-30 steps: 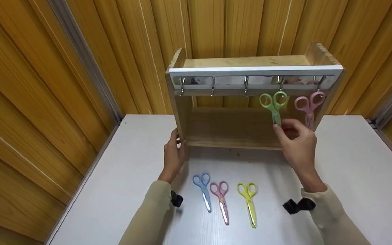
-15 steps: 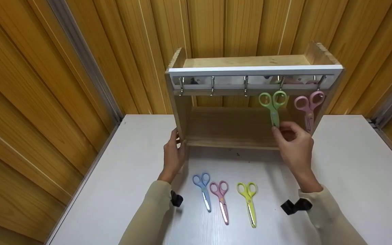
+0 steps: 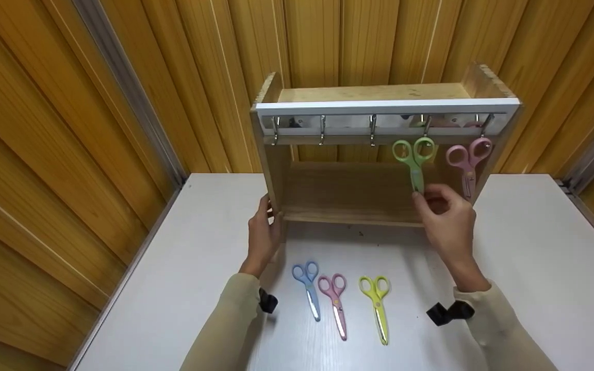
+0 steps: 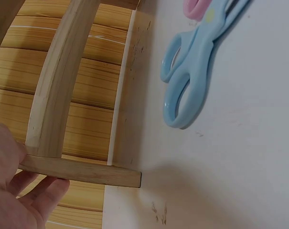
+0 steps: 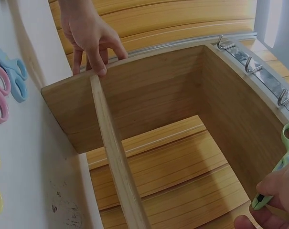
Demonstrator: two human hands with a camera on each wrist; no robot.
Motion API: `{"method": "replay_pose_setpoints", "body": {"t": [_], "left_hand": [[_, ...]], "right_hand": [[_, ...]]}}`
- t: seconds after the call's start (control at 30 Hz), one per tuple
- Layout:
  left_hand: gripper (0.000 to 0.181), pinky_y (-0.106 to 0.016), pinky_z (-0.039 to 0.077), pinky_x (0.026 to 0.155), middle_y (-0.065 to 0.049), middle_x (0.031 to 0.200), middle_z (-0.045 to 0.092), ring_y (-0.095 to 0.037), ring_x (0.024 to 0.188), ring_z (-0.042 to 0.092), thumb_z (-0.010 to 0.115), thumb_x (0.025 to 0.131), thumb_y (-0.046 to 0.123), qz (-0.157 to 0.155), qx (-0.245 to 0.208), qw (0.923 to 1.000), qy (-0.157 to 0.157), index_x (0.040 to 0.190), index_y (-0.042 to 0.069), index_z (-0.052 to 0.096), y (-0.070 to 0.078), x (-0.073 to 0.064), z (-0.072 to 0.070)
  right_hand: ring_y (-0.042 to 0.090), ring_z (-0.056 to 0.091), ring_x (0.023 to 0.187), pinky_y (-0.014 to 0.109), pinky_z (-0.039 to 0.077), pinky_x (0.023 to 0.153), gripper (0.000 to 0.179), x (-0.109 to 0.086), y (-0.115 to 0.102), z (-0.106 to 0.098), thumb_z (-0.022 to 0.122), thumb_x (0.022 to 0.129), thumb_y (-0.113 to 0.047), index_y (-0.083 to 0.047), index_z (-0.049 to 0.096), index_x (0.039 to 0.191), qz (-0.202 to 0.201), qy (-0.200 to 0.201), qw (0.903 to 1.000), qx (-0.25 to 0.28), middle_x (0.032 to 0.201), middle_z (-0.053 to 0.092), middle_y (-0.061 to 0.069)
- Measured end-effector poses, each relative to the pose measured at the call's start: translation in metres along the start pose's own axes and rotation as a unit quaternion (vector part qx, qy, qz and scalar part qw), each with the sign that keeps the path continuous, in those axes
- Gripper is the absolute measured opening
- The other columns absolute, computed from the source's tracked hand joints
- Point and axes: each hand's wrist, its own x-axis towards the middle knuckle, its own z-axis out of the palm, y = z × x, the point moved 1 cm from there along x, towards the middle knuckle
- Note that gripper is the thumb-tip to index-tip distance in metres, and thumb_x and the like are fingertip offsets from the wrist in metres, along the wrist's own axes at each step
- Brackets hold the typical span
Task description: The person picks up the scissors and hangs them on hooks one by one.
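My right hand (image 3: 450,221) pinches a pair of green scissors (image 3: 414,167) by the blade end, between thumb and fingers. The scissors stay upright with handles up, and their right loop overlaps the second hook from the right on the metal hook rail (image 3: 348,123). From the rightmost hook hang pink scissors (image 3: 466,166), partly behind my right hand. My left hand (image 3: 262,238) grips the lower left side panel of the wooden shelf rack (image 3: 348,219); in the left wrist view, thumb and fingers lie on either side of the panel's edge (image 4: 87,172).
On the white table (image 3: 173,288), in front of the rack, lie blue scissors (image 3: 309,288), a second pink pair (image 3: 336,303) and yellow scissors (image 3: 378,304). The other hooks, to the left, hold nothing. A wood-plank wall (image 3: 214,77) stands behind.
My right hand and the green scissors have shifted slightly left and down since one second ago, then stayed almost still. The left hand has not moved.
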Motion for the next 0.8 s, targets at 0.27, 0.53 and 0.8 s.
{"method": "replay_pose_setpoints", "body": {"t": [0.27, 0.53, 0.8], "left_hand": [[0.05, -0.039, 0.061, 0.091, -0.014, 0.142, 0.061, -0.029, 0.114, 0.067, 0.058, 0.104, 0.005, 0.012, -0.006, 0.9999, 0.003, 0.151, 0.011, 0.043, -0.001, -0.001, -0.001], [0.051, -0.038, 0.06, 0.092, -0.014, 0.144, 0.06, -0.028, 0.114, 0.067, 0.058, 0.104, 0.005, 0.009, -0.007, 0.9999, -0.001, 0.152, 0.013, 0.043, 0.0, 0.0, -0.001], [0.053, -0.039, 0.059, 0.094, -0.011, 0.147, 0.058, -0.027, 0.117, 0.066, 0.058, 0.104, 0.005, -0.001, -0.017, 0.9998, -0.006, 0.153, 0.016, 0.041, 0.001, -0.001, -0.001]], "right_hand": [[0.014, 0.062, 0.074, 0.013, 0.048, 0.064, 0.021, -0.001, -0.001, -0.001, 0.075, 0.094, -0.018, 0.0, 0.073, 0.103, 0.014, -0.009, 0.9999, -0.004, 0.09, 0.07, 0.007], [0.012, 0.062, 0.085, 0.013, 0.049, 0.072, 0.034, -0.005, 0.003, -0.005, 0.075, 0.095, -0.021, -0.003, 0.067, 0.122, 0.023, -0.036, 0.9988, -0.022, 0.1, 0.071, 0.008], [0.009, 0.066, 0.088, 0.008, 0.051, 0.07, 0.061, -0.021, 0.012, -0.011, 0.077, 0.094, -0.02, -0.009, 0.047, 0.146, 0.016, -0.074, 0.9966, -0.032, 0.108, 0.072, 0.008]]}}
